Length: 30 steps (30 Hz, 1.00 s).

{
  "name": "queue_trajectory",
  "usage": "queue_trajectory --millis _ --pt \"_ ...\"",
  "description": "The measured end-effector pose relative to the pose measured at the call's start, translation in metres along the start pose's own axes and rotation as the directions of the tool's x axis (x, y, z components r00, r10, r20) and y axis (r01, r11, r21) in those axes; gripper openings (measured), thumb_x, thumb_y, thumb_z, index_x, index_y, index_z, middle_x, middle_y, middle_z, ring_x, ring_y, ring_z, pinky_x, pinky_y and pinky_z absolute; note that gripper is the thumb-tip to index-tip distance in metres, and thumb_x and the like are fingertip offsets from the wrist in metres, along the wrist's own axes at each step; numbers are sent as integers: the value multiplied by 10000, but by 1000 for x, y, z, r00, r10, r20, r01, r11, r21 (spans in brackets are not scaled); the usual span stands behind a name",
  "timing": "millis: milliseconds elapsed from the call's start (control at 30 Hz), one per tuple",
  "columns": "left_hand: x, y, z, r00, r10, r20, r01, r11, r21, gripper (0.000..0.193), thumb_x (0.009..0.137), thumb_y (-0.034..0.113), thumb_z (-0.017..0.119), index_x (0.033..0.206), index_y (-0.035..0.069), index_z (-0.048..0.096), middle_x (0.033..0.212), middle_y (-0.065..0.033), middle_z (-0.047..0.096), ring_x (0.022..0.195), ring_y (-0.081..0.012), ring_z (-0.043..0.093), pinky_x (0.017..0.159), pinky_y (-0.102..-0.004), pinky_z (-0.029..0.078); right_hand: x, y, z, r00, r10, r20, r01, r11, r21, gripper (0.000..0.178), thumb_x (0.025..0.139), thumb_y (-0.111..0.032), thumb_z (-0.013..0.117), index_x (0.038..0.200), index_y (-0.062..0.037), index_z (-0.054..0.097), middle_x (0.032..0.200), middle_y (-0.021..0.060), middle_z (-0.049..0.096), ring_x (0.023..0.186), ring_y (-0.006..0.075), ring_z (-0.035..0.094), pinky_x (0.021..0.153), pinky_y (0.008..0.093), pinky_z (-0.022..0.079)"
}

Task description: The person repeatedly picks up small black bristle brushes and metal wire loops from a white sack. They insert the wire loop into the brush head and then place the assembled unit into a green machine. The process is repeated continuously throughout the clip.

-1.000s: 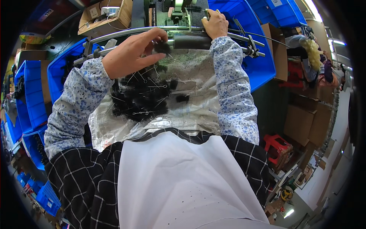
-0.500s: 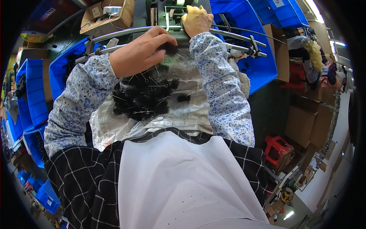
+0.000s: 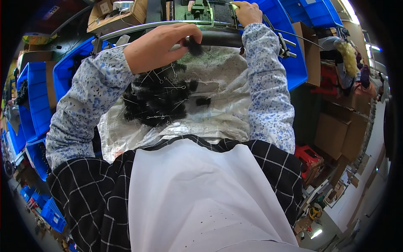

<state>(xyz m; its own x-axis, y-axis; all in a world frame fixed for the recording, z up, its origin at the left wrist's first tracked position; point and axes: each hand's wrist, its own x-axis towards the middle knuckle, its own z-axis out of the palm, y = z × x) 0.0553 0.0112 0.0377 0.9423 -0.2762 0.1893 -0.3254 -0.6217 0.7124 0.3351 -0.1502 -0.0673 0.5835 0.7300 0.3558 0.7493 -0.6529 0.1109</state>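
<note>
My left hand [image 3: 166, 44] is closed above the cloth, its thumb and fingers pinching a small black bristle brush [image 3: 194, 46]. Below it, a pile of black wire brushes [image 3: 155, 103] with thin looped metal stems lies on a pale, dusty woven sheet [image 3: 222, 109] over my lap. One short brush [image 3: 203, 101] lies apart, right of the pile. My right hand [image 3: 249, 14] is closed at the right side of a dark green machine [image 3: 197, 12]. Its fingertips, one with a yellowish cover, pinch the end of a thin wire brush [image 3: 219, 1] at the top edge.
A curved metal rail [image 3: 138, 27] crosses in front of the machine. Blue bins [image 3: 298, 69] flank it on both sides. A cardboard box [image 3: 136, 17] holding a white device stands back left. A red stool [image 3: 308, 161] is at the right, and another person [image 3: 346, 63] sits beyond.
My right hand has moved right, away from the machine's middle. My left hand has shifted slightly up and right, and the black brush in its fingers now shows clearly.
</note>
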Motion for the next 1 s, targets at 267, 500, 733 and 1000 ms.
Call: queue_trajectory --millis 267,500,733,1000 --pt "14 -3 12 993 -41 -108 33 997 -74 291 792 26 580 1069 58 496 961 -59 552 783 -160 545 753 -300 457 -21 3 -107 986 148 -75 -128 967 222 216 803 -188 570 998 -115 627 958 116 611 873 284 586 746 386 467" --pt "23 -13 12 936 -48 -348 21 996 -82 352 782 10 587 1112 53 473 942 -118 574 848 -200 610 752 -303 490 -67 -99 -129 949 -218 229 -185 206 961 263 892 -226 530 1086 -56 580 837 133 636 781 237 596 683 318 474" --pt "21 -16 45 952 -135 275 81 977 197 392 792 148 619 1143 69 464 1073 -147 521 912 -291 572 833 -391 470 -20 -59 -61 996 58 -62 -51 993 102 233 823 -177 548 1039 -142 628 865 71 647 792 237 593 718 357 481" --pt "31 -23 106 636 -275 721 11 937 349 446 754 156 627 1178 114 495 1103 -140 539 1015 -315 544 886 -418 410 -7 -62 -36 996 13 -90 -11 1000 24 234 777 -145 552 973 -185 674 800 46 658 767 231 592 710 351 482"
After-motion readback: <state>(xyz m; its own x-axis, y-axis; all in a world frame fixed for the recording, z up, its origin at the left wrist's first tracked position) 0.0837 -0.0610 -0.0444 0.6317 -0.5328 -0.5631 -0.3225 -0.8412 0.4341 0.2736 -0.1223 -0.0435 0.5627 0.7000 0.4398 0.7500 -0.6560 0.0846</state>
